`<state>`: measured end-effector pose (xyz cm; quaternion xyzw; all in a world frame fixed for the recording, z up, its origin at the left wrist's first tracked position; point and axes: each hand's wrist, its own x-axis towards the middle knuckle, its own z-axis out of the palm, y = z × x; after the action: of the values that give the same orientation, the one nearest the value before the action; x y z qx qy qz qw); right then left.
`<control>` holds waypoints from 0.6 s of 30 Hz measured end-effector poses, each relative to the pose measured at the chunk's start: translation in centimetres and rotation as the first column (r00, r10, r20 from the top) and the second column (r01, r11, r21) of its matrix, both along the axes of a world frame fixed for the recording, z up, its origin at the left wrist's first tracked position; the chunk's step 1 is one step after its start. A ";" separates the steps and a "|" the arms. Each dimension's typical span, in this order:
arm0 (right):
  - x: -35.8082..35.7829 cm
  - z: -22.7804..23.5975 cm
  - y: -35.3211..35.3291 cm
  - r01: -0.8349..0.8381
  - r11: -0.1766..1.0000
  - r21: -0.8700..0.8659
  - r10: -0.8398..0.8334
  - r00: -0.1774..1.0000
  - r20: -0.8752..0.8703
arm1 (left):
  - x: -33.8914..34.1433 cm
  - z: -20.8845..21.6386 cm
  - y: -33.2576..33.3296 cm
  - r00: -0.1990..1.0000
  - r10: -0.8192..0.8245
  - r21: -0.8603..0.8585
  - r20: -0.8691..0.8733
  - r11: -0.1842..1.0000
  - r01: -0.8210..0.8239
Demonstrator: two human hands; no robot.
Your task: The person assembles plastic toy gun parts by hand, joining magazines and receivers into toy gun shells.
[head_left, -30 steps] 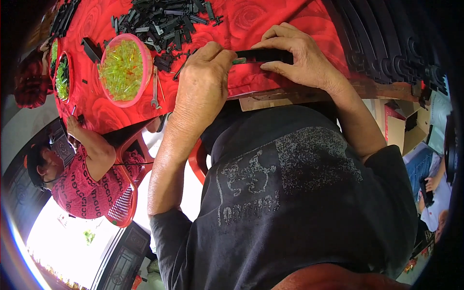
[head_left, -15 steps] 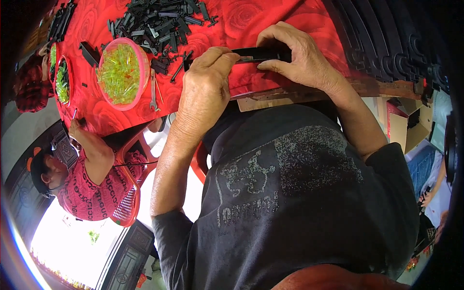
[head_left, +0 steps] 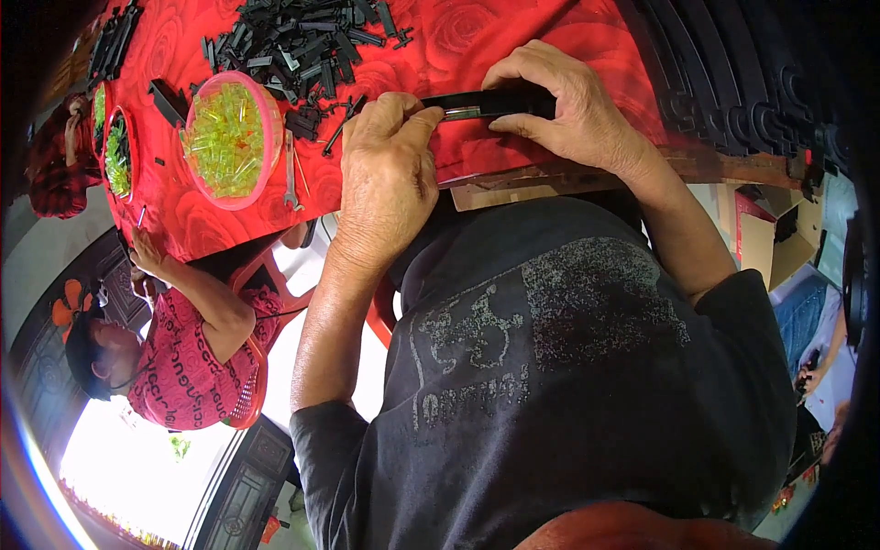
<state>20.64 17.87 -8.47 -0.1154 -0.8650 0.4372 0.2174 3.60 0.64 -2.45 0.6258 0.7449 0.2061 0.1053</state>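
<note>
A long black plastic piece [head_left: 467, 105] with a slot along it is held between my two hands, just above the near edge of the red table. My left hand [head_left: 392, 170] is closed on its left end, thumb and forefinger pinching at a small shiny spot in the slot. Around the right end wraps my right hand [head_left: 564, 105], thumb below and fingers above. To the left of my left hand lie a thin black rod-like part [head_left: 341, 128] and a pile of small black plastic parts [head_left: 298, 46].
A pink bowl [head_left: 277, 137] of yellow-green clear pieces stands at left, beside a wrench [head_left: 291, 174]. Long curved black pieces [head_left: 701, 73] lie in rows at right. A co-worker in a pink patterned shirt [head_left: 197, 376] sits at the table's left side, another person in plaid [head_left: 60, 179] beyond.
My left hand has shifted slightly left and its pinch now sits lower on the black piece. My right hand stays nearly still. The co-worker in pink has leaned and moved an arm.
</note>
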 end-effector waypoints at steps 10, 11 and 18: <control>-0.2 -0.1 0.1 -0.011 1.000 0.015 0.012 0.999 -0.044 | 0.8 0.4 0.5 0.999 0.025 -0.011 -0.039 1.000 -0.026; -0.2 -0.1 0.1 -0.011 1.000 0.007 0.012 0.999 -0.052 | 0.9 0.3 0.5 1.000 0.020 0.011 0.000 1.000 -0.020; -0.3 -0.2 0.3 -0.025 0.999 0.032 0.026 0.999 -0.035 | 0.9 0.1 1.3 0.999 -0.044 0.000 -0.007 0.999 0.044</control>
<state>20.30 18.13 -8.64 -0.0931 -0.8692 0.4281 0.2291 4.49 1.90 -2.35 0.6429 0.7311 0.2017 0.1073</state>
